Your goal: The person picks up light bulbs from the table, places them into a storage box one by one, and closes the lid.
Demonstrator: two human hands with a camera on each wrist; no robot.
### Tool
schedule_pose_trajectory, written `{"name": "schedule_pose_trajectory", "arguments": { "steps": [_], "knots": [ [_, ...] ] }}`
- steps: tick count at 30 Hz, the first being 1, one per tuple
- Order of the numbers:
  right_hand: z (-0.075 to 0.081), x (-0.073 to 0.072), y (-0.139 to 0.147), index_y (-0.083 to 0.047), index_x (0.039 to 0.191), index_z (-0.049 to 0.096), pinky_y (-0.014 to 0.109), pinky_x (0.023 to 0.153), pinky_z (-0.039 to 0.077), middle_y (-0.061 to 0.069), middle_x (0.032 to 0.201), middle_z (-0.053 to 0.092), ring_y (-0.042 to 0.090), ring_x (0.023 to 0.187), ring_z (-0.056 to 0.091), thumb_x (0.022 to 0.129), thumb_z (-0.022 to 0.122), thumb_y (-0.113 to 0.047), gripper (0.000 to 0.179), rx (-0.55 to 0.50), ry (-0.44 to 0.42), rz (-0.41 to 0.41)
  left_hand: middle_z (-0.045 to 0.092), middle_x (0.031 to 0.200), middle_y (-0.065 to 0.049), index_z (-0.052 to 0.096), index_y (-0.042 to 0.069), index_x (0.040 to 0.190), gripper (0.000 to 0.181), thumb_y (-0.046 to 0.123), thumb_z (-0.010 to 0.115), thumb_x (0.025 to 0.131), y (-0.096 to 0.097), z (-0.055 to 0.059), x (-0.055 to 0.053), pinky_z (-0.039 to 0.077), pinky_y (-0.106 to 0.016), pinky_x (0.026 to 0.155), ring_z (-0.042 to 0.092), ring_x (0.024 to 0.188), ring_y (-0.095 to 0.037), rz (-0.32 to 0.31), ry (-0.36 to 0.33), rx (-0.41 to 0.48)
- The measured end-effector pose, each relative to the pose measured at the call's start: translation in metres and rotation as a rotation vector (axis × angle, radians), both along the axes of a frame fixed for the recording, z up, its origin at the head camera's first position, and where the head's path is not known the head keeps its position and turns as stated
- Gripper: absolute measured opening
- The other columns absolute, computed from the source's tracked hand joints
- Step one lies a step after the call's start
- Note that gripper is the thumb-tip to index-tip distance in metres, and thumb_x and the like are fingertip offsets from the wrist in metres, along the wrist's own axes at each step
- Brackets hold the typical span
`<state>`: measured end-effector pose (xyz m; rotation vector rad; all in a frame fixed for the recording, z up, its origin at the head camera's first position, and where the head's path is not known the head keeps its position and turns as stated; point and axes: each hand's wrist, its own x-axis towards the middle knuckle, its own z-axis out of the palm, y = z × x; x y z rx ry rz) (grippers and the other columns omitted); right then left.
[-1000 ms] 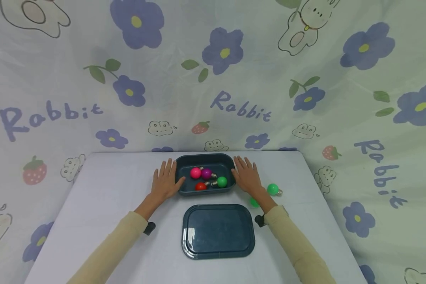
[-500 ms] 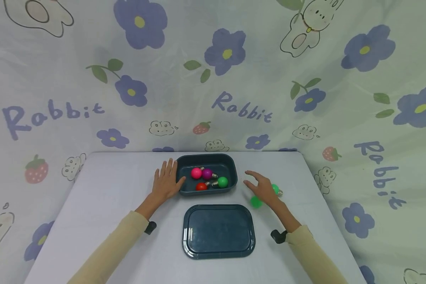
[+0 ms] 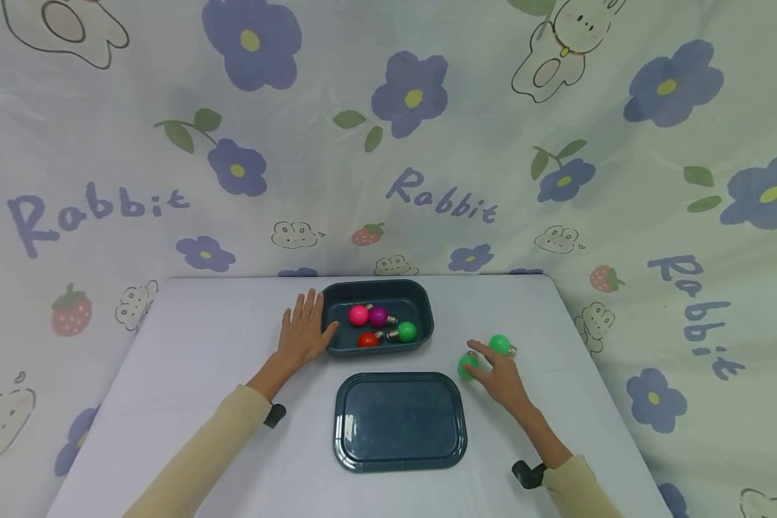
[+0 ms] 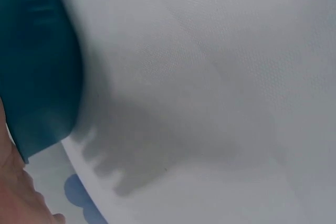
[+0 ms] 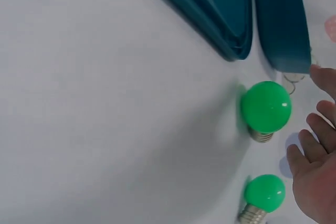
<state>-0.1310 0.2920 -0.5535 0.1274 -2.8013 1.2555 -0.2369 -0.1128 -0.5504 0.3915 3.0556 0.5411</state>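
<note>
In the head view my left hand [image 3: 300,337] rests with fingers spread against the left side of a dark blue-green box [image 3: 388,291]. Inside lie light bulbs: pink [image 3: 358,315], purple [image 3: 378,316], red [image 3: 367,339] and green [image 3: 406,332]. My right hand [image 3: 506,380] hovers over a green bulb [image 3: 467,367], thumb and index finger spread around it; whether they touch it is unclear there. From the right wrist, the hand [image 5: 317,187] looks apart from that bulb [image 5: 266,107]. A second loose green bulb [image 3: 499,344] lies behind the right hand.
A flat blue-green lid [image 3: 399,423] lies in front of the box on the white table [image 3: 233,316]. A fabric backdrop [image 3: 324,173] with flowers and rabbits hangs behind. The left wrist view catches the box's outer wall [image 4: 44,77] and the hand's shadow.
My right hand has left the box's right side and come back and to the right, down to the nearer loose green bulb. My left hand stays against the box.
</note>
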Motion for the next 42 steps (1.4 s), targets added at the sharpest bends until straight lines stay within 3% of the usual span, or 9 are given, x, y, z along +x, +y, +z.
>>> {"name": "schedule_pose_trajectory", "arguments": {
  "steps": [7, 13, 23, 34, 42],
  "knots": [
    [-0.015, 0.004, 0.001, -0.005, 0.136, 0.061, 0.053, 0.11, 0.036, 0.016, 0.138, 0.058, 0.036, 0.135, 0.046, 0.085, 0.08, -0.025, 0.058, 0.007, -0.038, -0.027, 0.012, 0.162, -0.026, 0.018, -0.005, 0.156, 0.079, 0.045, 0.045, 0.102, -0.002, -0.006, -0.004, 0.01, -0.065, 0.115, 0.009, 0.148, -0.044, -0.007, -0.027, -0.004],
    [-0.024, 0.002, 0.001, -0.006, 0.138, 0.059, 0.049, 0.111, 0.035, 0.015, 0.143, 0.054, 0.034, 0.137, 0.044, 0.086, 0.08, -0.026, 0.059, 0.037, -0.072, -0.026, 0.012, 0.163, -0.025, 0.018, -0.004, 0.156, 0.078, 0.047, 0.043, 0.103, -0.003, -0.009, -0.005, 0.012, -0.064, 0.115, 0.01, 0.148, -0.044, -0.01, -0.007, -0.022],
    [-0.029, 0.003, -0.003, -0.006, 0.139, 0.058, 0.05, 0.111, 0.035, 0.018, 0.146, 0.05, 0.036, 0.137, 0.042, 0.085, 0.08, -0.019, 0.06, 0.099, -0.078, -0.027, 0.012, 0.162, -0.026, 0.019, -0.006, 0.156, 0.076, 0.041, 0.049, 0.103, 0.002, 0.004, 0.001, 0.012, -0.064, 0.115, 0.011, 0.148, -0.044, 0.008, -0.027, -0.012],
    [-0.026, 0.003, -0.003, -0.005, 0.135, 0.061, 0.049, 0.108, 0.039, 0.017, 0.14, 0.055, 0.035, 0.133, 0.049, 0.082, 0.081, -0.008, 0.057, 0.169, 0.009, 0.025, 0.012, 0.162, -0.026, 0.018, -0.006, 0.156, 0.076, 0.041, 0.048, 0.103, 0.003, 0.002, 0.004, 0.012, -0.065, 0.115, 0.01, 0.148, -0.044, 0.015, -0.027, -0.007],
    [-0.004, -0.008, -0.001, -0.004, 0.133, 0.063, 0.051, 0.103, 0.043, 0.018, 0.136, 0.058, 0.037, 0.128, 0.053, 0.081, 0.083, -0.012, 0.056, 0.157, 0.093, 0.035, 0.012, 0.162, -0.027, 0.018, -0.006, 0.156, 0.076, 0.043, 0.044, 0.103, 0.004, -0.002, 0.006, 0.011, -0.064, 0.115, 0.011, 0.148, -0.044, 0.011, -0.021, -0.011]
  ]
}}
